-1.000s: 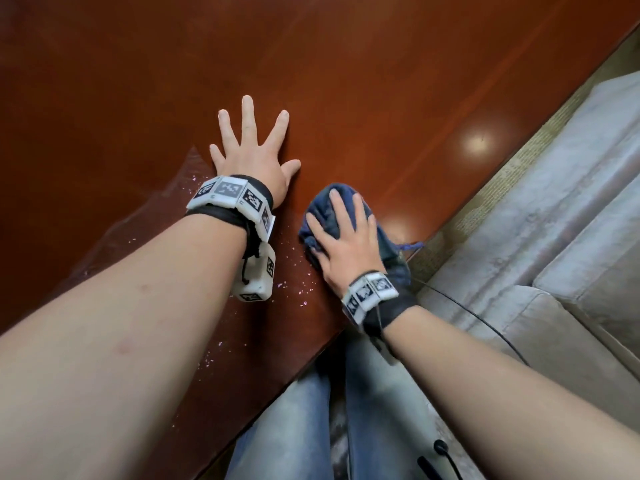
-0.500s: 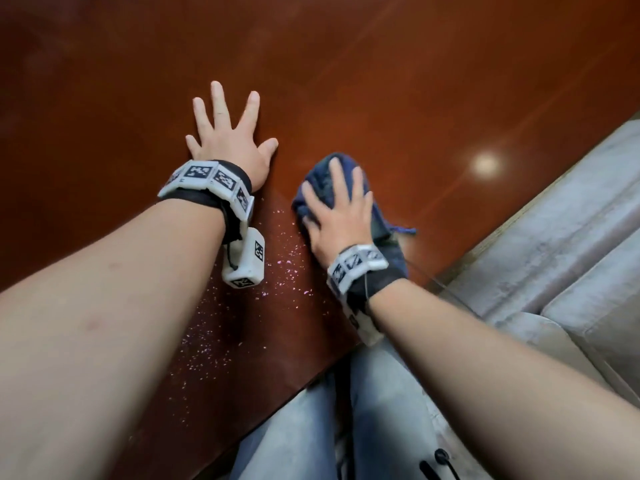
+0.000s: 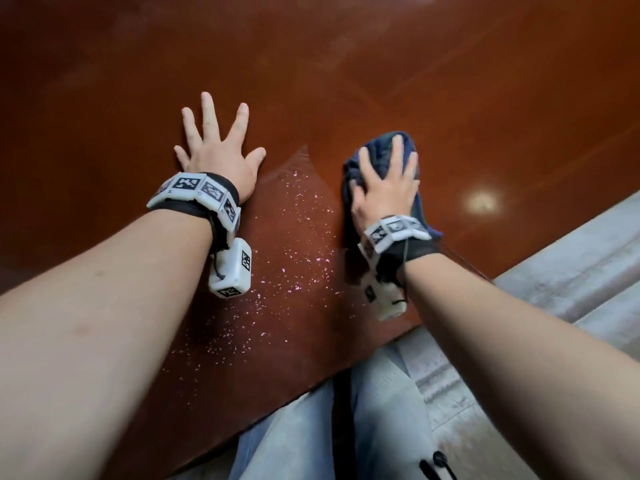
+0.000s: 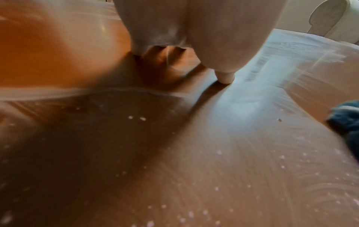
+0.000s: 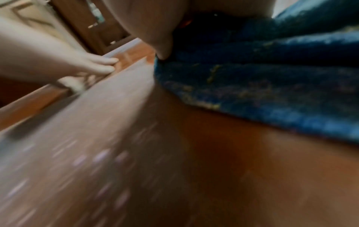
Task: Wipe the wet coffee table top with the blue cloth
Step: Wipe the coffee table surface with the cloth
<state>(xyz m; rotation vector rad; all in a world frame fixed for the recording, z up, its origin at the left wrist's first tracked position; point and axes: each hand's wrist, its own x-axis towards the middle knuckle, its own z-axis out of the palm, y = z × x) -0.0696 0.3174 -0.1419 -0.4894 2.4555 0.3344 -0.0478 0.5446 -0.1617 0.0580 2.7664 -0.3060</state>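
The coffee table (image 3: 346,64) is glossy red-brown wood. My left hand (image 3: 218,157) lies flat on it with its fingers spread; in the left wrist view the palm (image 4: 194,30) rests on the wood. To its right my right hand (image 3: 384,185) presses down on the crumpled blue cloth (image 3: 379,150), fingers spread and fairly straight over it. The right wrist view shows the blue cloth (image 5: 272,92) bunched under the right hand (image 5: 151,23), with the left hand (image 5: 87,64) beyond. Small water droplets (image 3: 294,237) speckle the wood between my hands, down to the near edge.
A grey sofa cushion (image 3: 571,271) lies along the table's right side. My legs in light jeans (image 3: 381,410) sit below the table's near edge (image 3: 311,386). A lamp's reflection (image 3: 481,201) glints on the wood right of the cloth.
My right hand has slid the cloth to the right and away from the left hand, which widens the gap between them. The left hand stays flat on the table.
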